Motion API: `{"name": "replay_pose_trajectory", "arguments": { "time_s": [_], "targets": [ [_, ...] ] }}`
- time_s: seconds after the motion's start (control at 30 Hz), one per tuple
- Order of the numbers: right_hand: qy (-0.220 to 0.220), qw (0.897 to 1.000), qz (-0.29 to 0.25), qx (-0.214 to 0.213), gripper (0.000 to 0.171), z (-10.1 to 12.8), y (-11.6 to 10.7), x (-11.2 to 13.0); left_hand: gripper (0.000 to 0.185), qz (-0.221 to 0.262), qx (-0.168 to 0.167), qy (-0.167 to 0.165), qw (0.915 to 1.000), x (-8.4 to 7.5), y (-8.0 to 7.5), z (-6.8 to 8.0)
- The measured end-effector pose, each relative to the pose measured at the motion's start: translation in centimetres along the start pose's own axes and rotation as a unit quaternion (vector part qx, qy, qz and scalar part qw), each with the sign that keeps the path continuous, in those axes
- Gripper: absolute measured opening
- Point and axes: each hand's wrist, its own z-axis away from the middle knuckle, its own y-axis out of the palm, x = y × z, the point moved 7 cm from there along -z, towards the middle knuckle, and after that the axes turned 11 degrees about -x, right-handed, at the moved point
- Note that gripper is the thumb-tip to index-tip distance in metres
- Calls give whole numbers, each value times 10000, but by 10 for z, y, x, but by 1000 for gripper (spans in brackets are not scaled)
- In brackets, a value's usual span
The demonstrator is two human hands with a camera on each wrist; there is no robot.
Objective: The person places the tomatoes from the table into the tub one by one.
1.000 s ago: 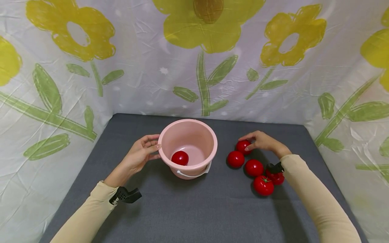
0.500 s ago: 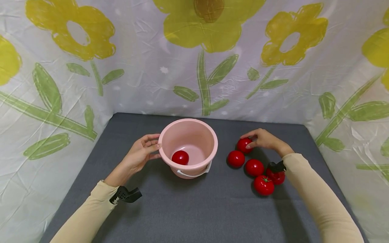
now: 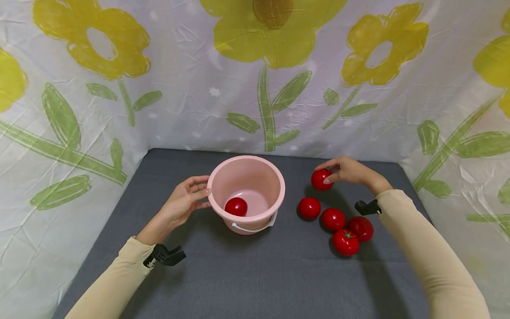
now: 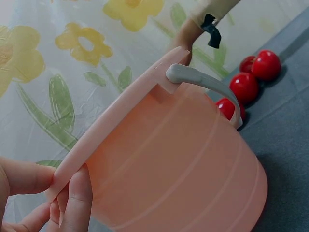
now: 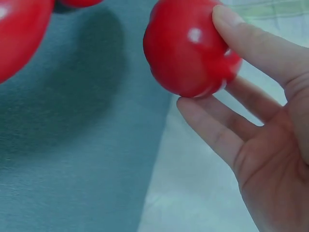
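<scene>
Midway through the work, a person's right hand (image 3: 347, 172) pinches a glossy red plastic tomato (image 3: 321, 179) between thumb and fingertips, holding it clear of the grey felt-covered tabletop (image 3: 255, 274), to the right of a round pale-pink plastic bucket (image 3: 246, 193). The left hand (image 3: 184, 204) grips the bucket's near-left rim, thumb and fingers curled over the lip, as the left wrist view confirms. One red tomato (image 3: 236, 207) already lies on the bucket's floor. Four more sit in a loose cluster on the tabletop to the bucket's right: one nearest the bucket (image 3: 309, 208), a second just beside it (image 3: 333, 219), a third with a green stalk at the front (image 3: 345, 242), and a fourth (image 3: 361, 228) touching it, under the right forearm. By this count the job looks barely begun: one in, one in hand, four left.

Between the lifted tomato and the bucket's mouth lies an open stretch of tabletop with nothing standing in it; the bucket's white handle (image 3: 249, 228) hangs down on the near side, away from that path. A wide bare strip runs along the front of the tabletop. Behind and to both sides, a crinkled white cloth printed with yellow flowers (image 3: 275, 40) closes in the tabletop's edges, and the held tomato is not far from the back edge.
</scene>
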Motion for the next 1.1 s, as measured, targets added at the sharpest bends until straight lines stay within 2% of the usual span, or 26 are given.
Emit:
{"name": "replay_pose_trajectory", "arguments": {
  "time_s": [0.43,0.83,1.1],
  "targets": [
    [-171,9998,-38,-15,47,-7,-36,51,55,88,58,14,9999,-2,0,0],
    [-411,9991,105,-9,46,-9,-50,82,53,51,40,17,10000,0,0,0],
    [-554,9981,194,180,47,-14,-56,100,53,6,18,21,10000,1,0,1]
  ]
}}
